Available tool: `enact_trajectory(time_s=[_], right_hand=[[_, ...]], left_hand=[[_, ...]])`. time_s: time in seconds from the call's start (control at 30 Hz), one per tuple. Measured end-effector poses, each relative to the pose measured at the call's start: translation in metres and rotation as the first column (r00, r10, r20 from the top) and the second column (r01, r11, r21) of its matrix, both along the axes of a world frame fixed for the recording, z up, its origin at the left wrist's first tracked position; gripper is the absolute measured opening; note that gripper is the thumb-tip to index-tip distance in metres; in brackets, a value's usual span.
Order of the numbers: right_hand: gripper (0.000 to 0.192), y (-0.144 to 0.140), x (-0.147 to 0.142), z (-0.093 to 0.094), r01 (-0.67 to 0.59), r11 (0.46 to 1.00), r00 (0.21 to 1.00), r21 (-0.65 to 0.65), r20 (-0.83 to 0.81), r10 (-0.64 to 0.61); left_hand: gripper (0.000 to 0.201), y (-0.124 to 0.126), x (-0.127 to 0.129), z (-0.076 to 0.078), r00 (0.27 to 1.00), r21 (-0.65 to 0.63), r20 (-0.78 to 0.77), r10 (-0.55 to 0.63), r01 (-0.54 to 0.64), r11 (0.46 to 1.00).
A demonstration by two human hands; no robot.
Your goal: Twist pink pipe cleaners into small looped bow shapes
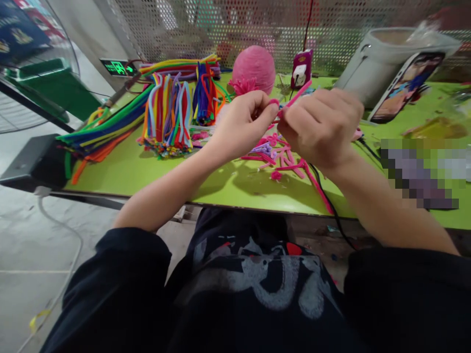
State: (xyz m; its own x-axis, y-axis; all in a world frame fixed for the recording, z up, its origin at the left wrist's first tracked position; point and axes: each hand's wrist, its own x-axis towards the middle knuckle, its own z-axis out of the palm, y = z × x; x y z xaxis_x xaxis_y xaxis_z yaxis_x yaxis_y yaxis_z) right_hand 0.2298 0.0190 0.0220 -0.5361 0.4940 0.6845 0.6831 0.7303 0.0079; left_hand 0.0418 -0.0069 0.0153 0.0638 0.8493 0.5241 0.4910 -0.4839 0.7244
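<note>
Green table [154, 171]; both hands' fingers [270, 115] apparently pinch pink pipe cleaner [296, 96].

Two hands, the left hand [241, 125] and the right hand [322, 127], share one pink pipe cleaner [294, 98]. The table [154, 171] carries one pink ball [253, 67], one phone [406, 86], one white bag [379, 59], one plug adapter [300, 70] and three bundles of coloured pipe cleaners [167, 117].
</note>
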Motion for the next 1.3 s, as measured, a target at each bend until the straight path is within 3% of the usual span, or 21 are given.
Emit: enact_trajectory(time_s=[0.07,0.13,0.23,0.4,0.47,0.53,0.63,0.73,0.83,0.87,0.9,0.97,1.03,1.13,1.23,1.3], right_hand=[[0.04,0.003,0.007,-0.003,-0.016,1.0,0.995,0.011,-0.1,0.017],[0.026,0.004,0.014,-0.001,-0.154,0.986,0.973,-0.058,-0.185,0.141],[0.019,0.005,0.024,0.008,-0.372,0.917,0.904,-0.144,-0.281,0.322],[0.045,0.004,0.03,0.013,-0.185,0.983,0.966,-0.017,-0.185,0.179],[0.037,0.002,0.029,0.012,-0.185,0.98,0.975,-0.073,-0.139,0.174],[0.023,-0.001,0.027,0.013,-0.283,0.941,0.955,-0.188,-0.148,0.257],[0.028,-0.001,0.023,0.013,-0.413,0.828,0.906,-0.378,-0.262,0.332],[0.035,0.005,0.02,0.008,-0.481,0.756,0.862,-0.444,-0.395,0.317],[0.031,0.009,0.018,0.003,-0.558,0.681,0.805,-0.474,-0.508,0.306],[0.026,0.008,0.018,0.003,-0.558,0.687,0.802,-0.466,-0.514,0.304],[0.019,0.006,0.018,0.003,-0.53,0.73,0.817,-0.431,-0.49,0.304],[0.013,-0.002,0.017,0.005,-0.378,0.88,0.89,-0.287,-0.376,0.26],[0.02,-0.012,0.016,0.008,-0.193,0.973,0.954,-0.13,-0.255,0.155],[0.018,-0.021,0.013,0.008,-0.112,0.988,0.982,-0.101,-0.164,0.095],[0.015,-0.02,0.013,0.008,-0.159,0.982,0.977,-0.101,-0.16,0.142],[0.017,-0.019,0.015,0.011,-0.244,0.953,0.953,-0.181,-0.225,0.201]], left_hand=[[0.033,-0.003,0.001,0.003,1.0,0.036,0.021,0.016,-0.017,0.999],[0.032,-0.004,0.0,0.005,1.0,0.075,0.017,-0.009,0.008,0.997],[0.03,-0.003,-0.005,0.006,0.995,0.114,-0.046,-0.086,0.091,0.989],[0.023,0.002,-0.013,0.0,0.981,0.179,-0.151,-0.119,0.145,0.973],[0.024,0.001,-0.014,-0.001,0.977,0.177,-0.177,-0.119,0.151,0.973],[0.025,-0.002,-0.012,0.001,0.977,0.158,-0.179,-0.116,0.145,0.977],[0.029,-0.007,-0.008,0.004,0.984,0.109,-0.141,-0.107,0.123,0.987],[0.037,-0.007,-0.005,0.004,0.989,0.061,-0.05,-0.137,0.14,0.988],[0.045,-0.002,-0.006,0.005,0.96,0.023,0.098,-0.264,0.263,0.965],[0.047,0.0,-0.007,0.005,0.948,0.023,0.132,-0.288,0.288,0.957],[0.049,0.002,-0.009,0.006,0.945,0.025,0.149,-0.291,0.29,0.957],[0.055,0.004,-0.011,0.008,0.962,0.03,0.156,-0.226,0.224,0.974],[0.06,0.005,-0.012,0.009,0.972,0.021,0.192,-0.139,0.137,0.99],[0.062,0.003,-0.008,0.008,0.946,-0.046,0.297,-0.133,0.153,0.987],[0.053,-0.001,-0.005,0.008,0.909,-0.114,0.364,-0.206,0.263,0.958],[0.047,-0.003,-0.007,0.01,0.901,-0.147,0.363,-0.236,0.306,0.941]])
